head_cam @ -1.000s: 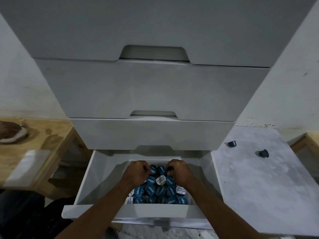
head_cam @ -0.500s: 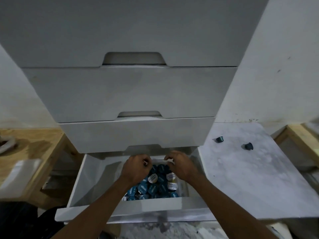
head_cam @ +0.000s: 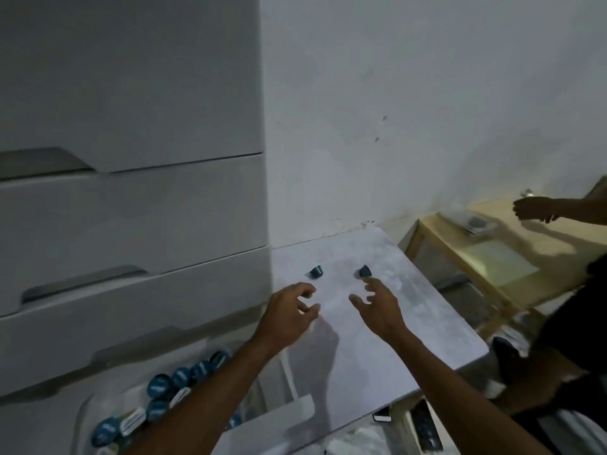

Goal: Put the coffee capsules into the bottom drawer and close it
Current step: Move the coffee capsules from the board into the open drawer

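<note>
Nearest, the white bottom drawer (head_cam: pixel 272 425) stands pulled out with a heap of round coffee capsules (head_cam: pixel 157 387) inside. Most have blue lids with white print and a few are white-labelled; the writing is too blurred to read. Over the pale grey mottled bench (head_cam: pixel 345 372) beside it, the left hand (head_cam: pixel 289 311) hovers with fingers loosely curled, holding nothing. The right hand (head_cam: pixel 377 307) is spread, its forefinger close by the right loose dark blue capsule (head_cam: pixel 364 271). The left loose dark blue capsule (head_cam: pixel 317 271) lies on the bench just beyond the left hand.
</note>
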